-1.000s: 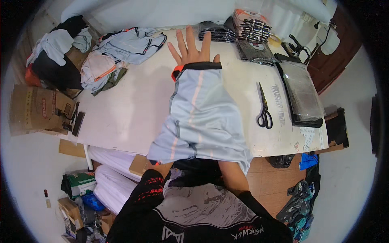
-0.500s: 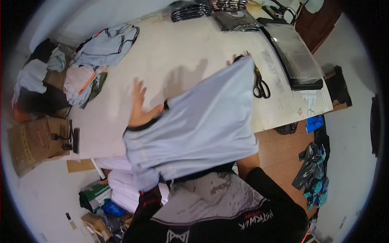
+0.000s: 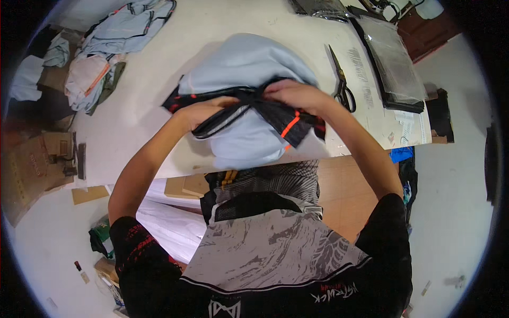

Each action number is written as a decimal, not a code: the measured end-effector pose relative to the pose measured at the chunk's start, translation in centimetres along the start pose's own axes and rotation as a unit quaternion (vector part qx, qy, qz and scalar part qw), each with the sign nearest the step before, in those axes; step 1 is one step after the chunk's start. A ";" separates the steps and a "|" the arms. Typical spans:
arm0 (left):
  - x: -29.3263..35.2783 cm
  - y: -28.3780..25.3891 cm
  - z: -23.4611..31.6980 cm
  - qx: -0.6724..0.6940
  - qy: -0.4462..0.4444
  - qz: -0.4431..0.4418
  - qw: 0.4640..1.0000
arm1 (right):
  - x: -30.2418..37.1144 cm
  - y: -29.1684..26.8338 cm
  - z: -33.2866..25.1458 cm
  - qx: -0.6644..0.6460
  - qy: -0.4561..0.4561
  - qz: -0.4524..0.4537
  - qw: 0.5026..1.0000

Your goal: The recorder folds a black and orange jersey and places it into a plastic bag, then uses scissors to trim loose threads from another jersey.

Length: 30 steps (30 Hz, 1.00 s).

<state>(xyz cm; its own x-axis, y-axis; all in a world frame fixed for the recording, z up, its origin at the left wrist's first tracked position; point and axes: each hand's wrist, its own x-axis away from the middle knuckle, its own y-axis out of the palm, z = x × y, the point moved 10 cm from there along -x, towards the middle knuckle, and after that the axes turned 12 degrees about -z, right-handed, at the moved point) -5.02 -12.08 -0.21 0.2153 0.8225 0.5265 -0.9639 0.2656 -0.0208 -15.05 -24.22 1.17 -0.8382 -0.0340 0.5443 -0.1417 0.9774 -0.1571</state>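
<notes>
A shirt (image 3: pixel 249 58) lies bunched on the table in front of me, pale blue-grey on most of its surface. Black fabric with orange strips crosses its middle, and a black-edged opening faces me. My left hand (image 3: pixel 204 112) is closed on the black part, with its fingertips hidden in the folds. On the other side my right hand (image 3: pixel 297 96) grips the same black fabric, a little blurred. To the right of the shirt, close to my right wrist, lies a pair of black-handled scissors (image 3: pixel 342 79) with its blades pointing away.
The pale table (image 3: pixel 159 153) carries light garments (image 3: pixel 127 26) at the far left and clear plastic bags (image 3: pixel 389 63) on a dark stack at the right. A cardboard box (image 3: pixel 40 159) stands by its left edge. White cloth (image 3: pixel 169 212) lies below the near edge.
The shirt was spread over my arms, with my hands reaching through it. Now it lies gathered on the table, its black parts showing, and both hands have closed on it nearer each other.
</notes>
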 end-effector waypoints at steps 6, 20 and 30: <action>3.6 -3.9 7.5 0.292 0.243 -0.083 0.921 | 7.4 -7.8 -10.2 -0.226 -0.295 0.077 0.925; 12.8 -7.4 19.4 0.154 0.432 0.174 0.871 | 14.8 -12.8 -16.5 -0.222 -0.451 0.145 0.852; 20.3 -7.9 24.9 0.085 0.482 0.179 0.854 | 21.9 -14.3 -19.5 -0.215 -0.509 0.253 0.794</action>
<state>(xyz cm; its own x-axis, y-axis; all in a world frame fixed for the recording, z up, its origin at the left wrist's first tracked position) 3.04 -10.01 31.79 -0.1467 0.8895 -0.4328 -0.9863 -0.0983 0.1323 -21.12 -34.92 31.42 -0.7533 0.4478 -0.4816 0.3576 0.8935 0.2715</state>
